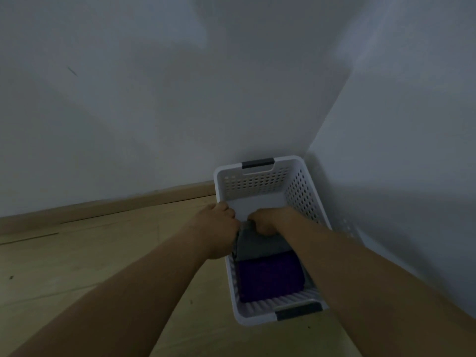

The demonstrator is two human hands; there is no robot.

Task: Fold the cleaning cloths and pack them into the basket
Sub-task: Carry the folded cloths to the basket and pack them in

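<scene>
A white perforated plastic basket (pixel 304 191) with grey handle grips stands on a wooden floor, set into the corner of two pale walls. Inside, a folded purple cloth (pixel 270 275) lies flat at the near end. A folded grey cloth (pixel 260 244) sits just beyond it, overlapping its far edge, mid-basket.

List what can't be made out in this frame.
Head view only:
- Fingertips of left hand and right hand: curled under, buried in grey cloth.
- Anything under the grey and purple cloth: covered.
- Basket right wall: partly behind right forearm.
- Cloth texture, folds: too dim.
</scene>
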